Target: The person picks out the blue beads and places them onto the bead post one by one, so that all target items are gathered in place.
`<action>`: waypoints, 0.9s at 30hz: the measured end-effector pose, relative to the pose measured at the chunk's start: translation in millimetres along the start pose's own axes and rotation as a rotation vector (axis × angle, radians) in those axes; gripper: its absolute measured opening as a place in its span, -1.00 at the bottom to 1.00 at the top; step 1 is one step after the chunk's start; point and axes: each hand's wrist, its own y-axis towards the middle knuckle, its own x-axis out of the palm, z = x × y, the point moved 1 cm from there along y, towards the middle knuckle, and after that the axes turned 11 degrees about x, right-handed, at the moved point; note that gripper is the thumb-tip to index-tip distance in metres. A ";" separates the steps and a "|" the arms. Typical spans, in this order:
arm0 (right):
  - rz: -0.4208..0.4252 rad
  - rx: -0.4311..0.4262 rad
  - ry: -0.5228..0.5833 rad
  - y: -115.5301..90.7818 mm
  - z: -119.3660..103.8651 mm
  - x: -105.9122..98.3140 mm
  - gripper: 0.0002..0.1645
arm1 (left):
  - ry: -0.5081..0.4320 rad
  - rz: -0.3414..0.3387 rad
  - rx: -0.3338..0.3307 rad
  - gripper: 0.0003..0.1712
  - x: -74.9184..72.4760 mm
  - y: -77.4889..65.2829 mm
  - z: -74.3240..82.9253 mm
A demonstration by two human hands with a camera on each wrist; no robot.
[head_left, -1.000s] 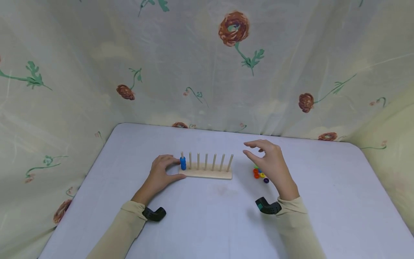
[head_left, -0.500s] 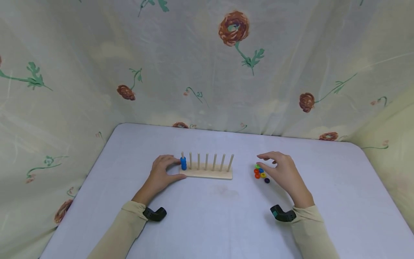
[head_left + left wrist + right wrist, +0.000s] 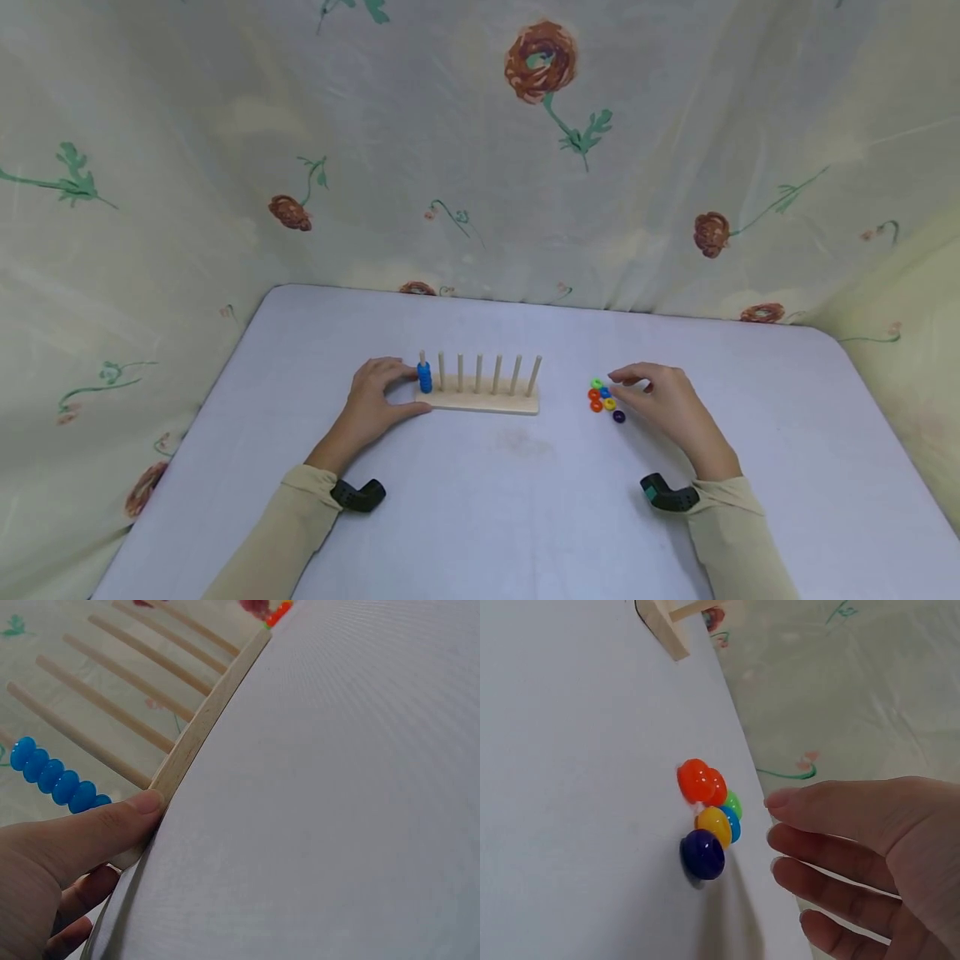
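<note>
A wooden peg stand (image 3: 483, 403) with several upright pegs sits on the table. Its leftmost peg carries a stack of blue beads (image 3: 424, 378), also plain in the left wrist view. My left hand (image 3: 375, 400) grips the stand's left end, thumb (image 3: 142, 802) on the front edge and fingers behind. To the right lies a small cluster of loose beads: two orange-red beads (image 3: 696, 780), a green bead (image 3: 597, 384), a blue bead (image 3: 605, 392), a yellow bead (image 3: 714, 825) and a dark purple bead (image 3: 703, 855). My right hand (image 3: 663, 406) hovers just right of them, thumb and fingers apart, holding nothing.
A white cloth covers the table (image 3: 465, 517). Behind it hangs a flowered curtain (image 3: 390, 167), which also runs along both sides. A dark wrist device (image 3: 670, 493) sits at my right cuff, and a matching device (image 3: 358, 496) at my left.
My right hand has moved right and down from beside the stand's right end to the loose beads, its finger gap narrowing. My left hand and the stand stay put.
</note>
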 end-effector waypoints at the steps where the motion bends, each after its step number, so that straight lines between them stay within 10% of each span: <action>1: -0.007 0.003 -0.002 0.7 0.2 0.8 -0.72 | 0.000 0.003 -0.001 -0.36 0.0 -0.1 -0.3; 27: 0.032 0.039 -0.036 -0.9 -0.4 19.7 -0.74 | 0.002 -0.001 0.001 -0.35 -2.2 -0.4 1.9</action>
